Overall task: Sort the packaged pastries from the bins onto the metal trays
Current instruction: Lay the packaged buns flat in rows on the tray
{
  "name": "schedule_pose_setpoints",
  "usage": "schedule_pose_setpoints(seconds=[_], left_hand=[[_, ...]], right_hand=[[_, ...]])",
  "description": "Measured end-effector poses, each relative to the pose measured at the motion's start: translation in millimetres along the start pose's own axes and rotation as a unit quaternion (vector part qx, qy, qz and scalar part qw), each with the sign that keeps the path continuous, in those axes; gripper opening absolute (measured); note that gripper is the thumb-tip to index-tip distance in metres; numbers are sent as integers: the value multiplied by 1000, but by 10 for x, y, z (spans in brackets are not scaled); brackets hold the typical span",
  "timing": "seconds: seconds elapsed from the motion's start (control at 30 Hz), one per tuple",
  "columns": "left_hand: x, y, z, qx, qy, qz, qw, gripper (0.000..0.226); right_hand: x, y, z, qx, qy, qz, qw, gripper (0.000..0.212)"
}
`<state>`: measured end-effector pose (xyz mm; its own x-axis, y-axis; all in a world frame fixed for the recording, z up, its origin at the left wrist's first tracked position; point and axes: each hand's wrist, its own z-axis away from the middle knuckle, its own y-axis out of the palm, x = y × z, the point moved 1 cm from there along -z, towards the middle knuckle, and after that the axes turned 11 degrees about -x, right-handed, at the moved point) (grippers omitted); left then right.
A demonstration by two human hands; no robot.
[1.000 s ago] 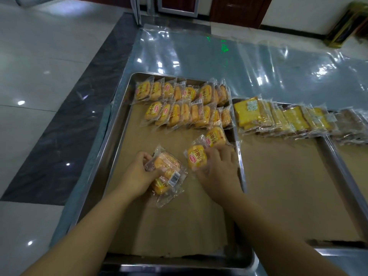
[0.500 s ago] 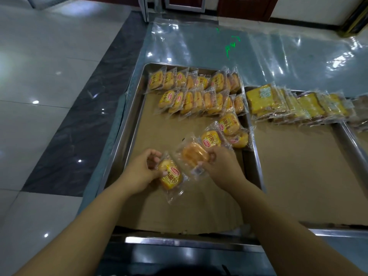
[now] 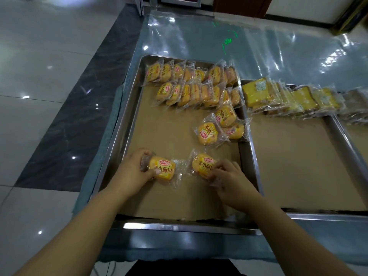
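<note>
L hand (image 3: 137, 168) is gripping one bun pack (image 3: 162, 169), R hand (image 3: 229, 176) pinching a second bun pack (image 3: 203, 165), both lying crosswise at the metal tray (image 3: 119, 136) near end. Part-filled third row (image 3: 219, 126) is sitting ahead-right, nearer R hand.

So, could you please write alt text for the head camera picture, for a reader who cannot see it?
A person's left hand and right hand each hold a wrapped yellow bun in a paper-lined metal tray. More buns lie in rows at its far end; square cakes line the next tray.
</note>
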<state>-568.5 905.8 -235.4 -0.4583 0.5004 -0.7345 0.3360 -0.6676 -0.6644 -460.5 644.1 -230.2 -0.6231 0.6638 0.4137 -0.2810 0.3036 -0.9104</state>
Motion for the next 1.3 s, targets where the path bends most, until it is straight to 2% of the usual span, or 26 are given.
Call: schedule_pose_setpoints(seconds=[0.13, 0.2, 0.27, 0.33, 0.4, 0.67, 0.83, 1.07, 1.3], left_hand=[[-3, 40, 75, -30, -9, -76, 997, 54], [-41, 46, 123, -73, 40, -113, 990, 51], [-88, 67, 165, -92, 123, -132, 979, 46], [-109, 126, 187, -63, 186, -141, 970, 43], [-110, 195, 217, -14, 201, -156, 967, 41], [-49, 169, 399, -7, 186, -204, 961, 44], [0, 77, 659, 0, 133, -191, 972, 42], [50, -100, 824, -48, 63, -231, 970, 48], [-20, -207, 648, -28, 92, -270, 958, 46]], right_hand=[[15, -69, -51, -21, 17, -7, 1000, 31], [42, -76, -114, -51, 24, 4, 998, 36], [76, -53, -175, -64, 21, 16, 998, 44], [104, -4, -220, -50, 19, 18, 998, 50], [117, 59, -224, -15, 15, 44, 999, 52], [54, 57, -10, 35, -18, 24, 999, 55], [150, 89, 107, 61, -38, 10, 997, 63], [484, 213, 34, 87, -64, -17, 994, 60], [646, 244, -69, 126, -91, -56, 986, 51]])
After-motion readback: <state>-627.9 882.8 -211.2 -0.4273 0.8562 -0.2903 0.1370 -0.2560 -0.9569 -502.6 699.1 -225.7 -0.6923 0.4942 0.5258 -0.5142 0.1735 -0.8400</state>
